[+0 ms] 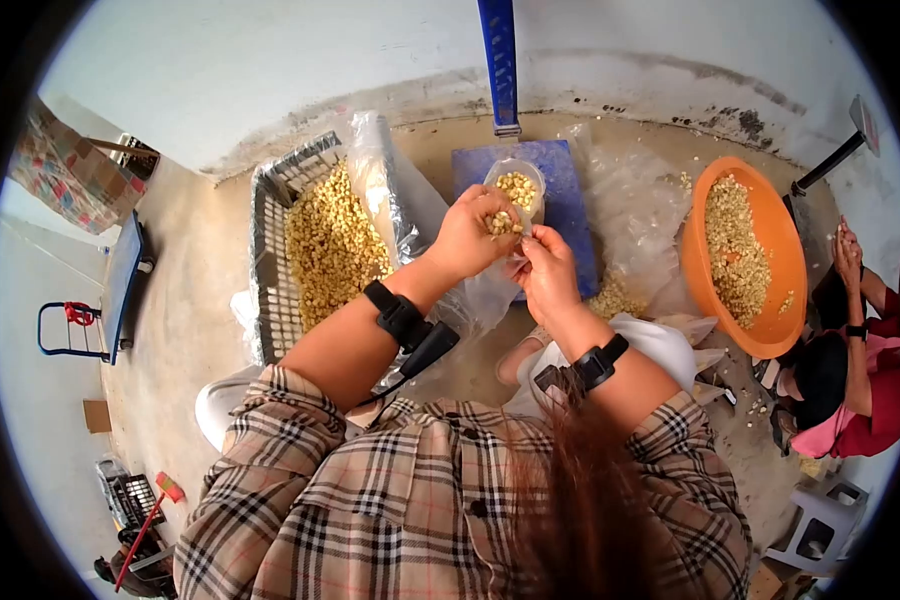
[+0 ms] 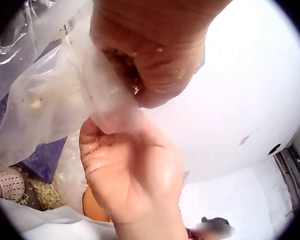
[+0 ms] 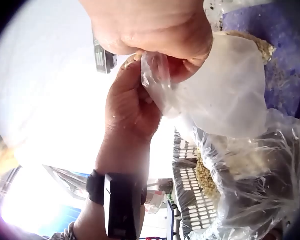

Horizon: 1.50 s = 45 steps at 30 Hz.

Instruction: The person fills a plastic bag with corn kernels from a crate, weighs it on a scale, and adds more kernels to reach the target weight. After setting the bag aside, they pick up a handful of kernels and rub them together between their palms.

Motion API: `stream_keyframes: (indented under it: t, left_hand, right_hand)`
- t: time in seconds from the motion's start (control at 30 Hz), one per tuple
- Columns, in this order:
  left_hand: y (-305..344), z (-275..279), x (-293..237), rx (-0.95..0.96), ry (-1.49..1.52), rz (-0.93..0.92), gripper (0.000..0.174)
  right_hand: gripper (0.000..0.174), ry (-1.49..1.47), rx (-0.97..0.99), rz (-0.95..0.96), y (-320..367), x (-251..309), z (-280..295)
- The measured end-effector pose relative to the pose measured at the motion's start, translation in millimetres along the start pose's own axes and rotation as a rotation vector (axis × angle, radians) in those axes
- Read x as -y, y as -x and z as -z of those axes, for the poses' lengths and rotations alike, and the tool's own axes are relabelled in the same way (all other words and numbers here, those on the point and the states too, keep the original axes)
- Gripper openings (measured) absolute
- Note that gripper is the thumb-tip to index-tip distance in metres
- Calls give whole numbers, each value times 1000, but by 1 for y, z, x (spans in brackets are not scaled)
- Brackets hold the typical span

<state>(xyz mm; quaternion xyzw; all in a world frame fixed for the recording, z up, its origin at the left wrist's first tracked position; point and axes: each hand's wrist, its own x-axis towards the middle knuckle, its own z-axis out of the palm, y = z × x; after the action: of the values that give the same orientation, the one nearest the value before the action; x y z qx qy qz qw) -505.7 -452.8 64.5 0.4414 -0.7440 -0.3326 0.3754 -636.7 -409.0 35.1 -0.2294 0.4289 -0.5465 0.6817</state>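
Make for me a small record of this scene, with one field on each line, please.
Left grip: holds yellow pieces
Right grip: pinches clear plastic
Ahead: blue platform, blue post behind it
To the left: plastic-lined basket of yellow pieces
To the right: orange tub of pale pieces
Far right: another person, partly seen
Unclear: whether the pieces over the platform sit in a bag or cup

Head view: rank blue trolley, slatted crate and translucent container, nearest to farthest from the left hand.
From the left hand:
1. Translucent container, just ahead, slightly right
2. Slatted crate, to its left
3. Blue trolley, far left
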Motion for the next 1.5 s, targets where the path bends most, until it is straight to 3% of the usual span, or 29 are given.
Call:
stream_keyframes:
  t: [0.2, 0.67, 0.87, 0.97, 1.27, 1.5]
  left_hand:
    - [2, 0, -11, -69, -83, -42, 21]
    - [5, 6, -19, -25, -111, -34, 19]
    - [7, 3, -23, -24, 34, 102, 41]
    - [6, -3, -11, -76, -35, -63, 46]
    - [6, -2, -15, -24, 27, -30, 49]
    - [4, 1, -23, 52, -35, -4, 36]
  right_hand:
    - [17, -58, 47, 46, 2, 1, 0]
    - [14, -29, 45, 109, 9, 7, -7]
    - [12, -7, 42, 123, 10, 7, -4]
    - [11, -8, 44, 134, 8, 6, -2]
    - [9, 13, 11, 152, 6, 6, 2]
    - [8, 41, -3, 167, 5, 6, 0]
